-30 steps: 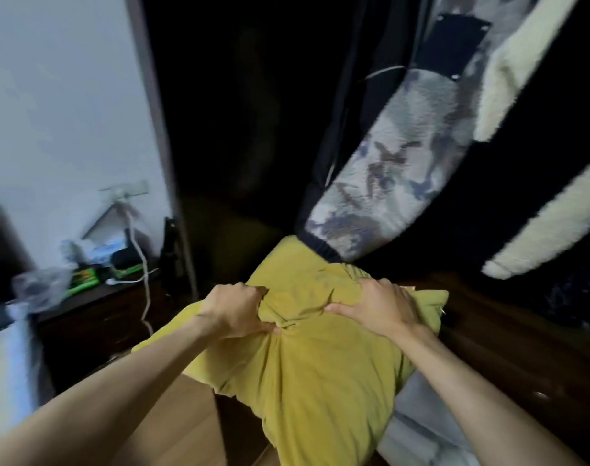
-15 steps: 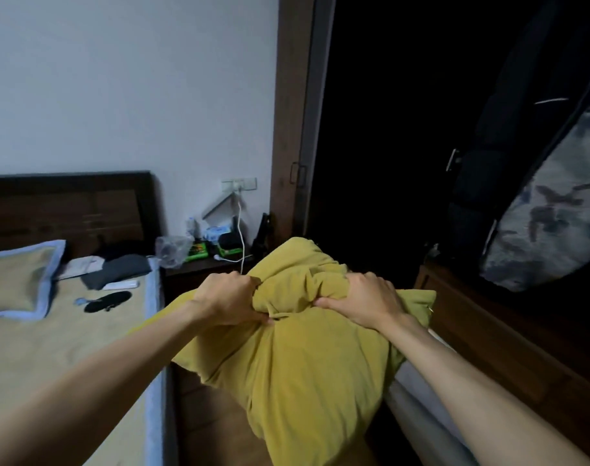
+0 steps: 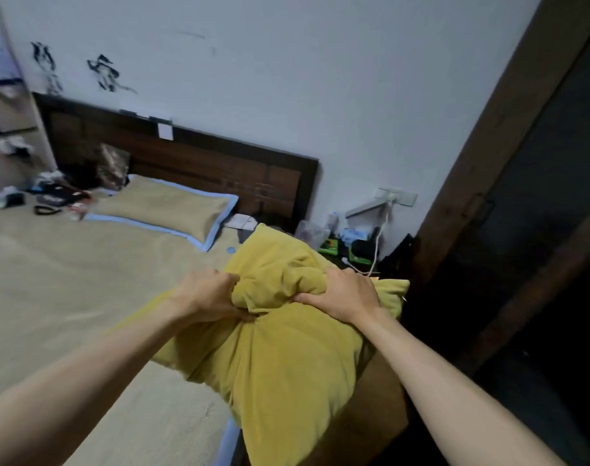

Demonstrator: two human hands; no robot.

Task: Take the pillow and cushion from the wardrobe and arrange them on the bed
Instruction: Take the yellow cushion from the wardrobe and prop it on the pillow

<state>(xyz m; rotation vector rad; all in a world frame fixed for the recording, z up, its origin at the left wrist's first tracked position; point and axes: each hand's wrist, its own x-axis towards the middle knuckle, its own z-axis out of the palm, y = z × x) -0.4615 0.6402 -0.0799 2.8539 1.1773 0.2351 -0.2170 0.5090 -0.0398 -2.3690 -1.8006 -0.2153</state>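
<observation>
A mustard-yellow cushion (image 3: 280, 358) hangs in front of me, bunched at its top. My left hand (image 3: 207, 294) and my right hand (image 3: 340, 294) both clutch its gathered upper fabric. The cushion is held over the right edge of the bed (image 3: 68, 290), which has a beige cover with a blue border. A beige pillow with a blue rim (image 3: 165, 205) lies flat at the head of the bed, by the dark wooden headboard (image 3: 199, 163). The dark open wardrobe (image 3: 539, 230) is at the right.
A cluttered bedside table (image 3: 347, 247) with a white cable and wall socket stands between bed and wardrobe. Dark items and small clutter (image 3: 51, 196) lie on the bed's far left side. A brown patterned cushion (image 3: 113, 166) leans on the headboard.
My view has swung left, away from the wardrobe's hanging clothes and toward the bed. The cushion has come with my hands and now hangs over the bed's edge. Both grips are unchanged.
</observation>
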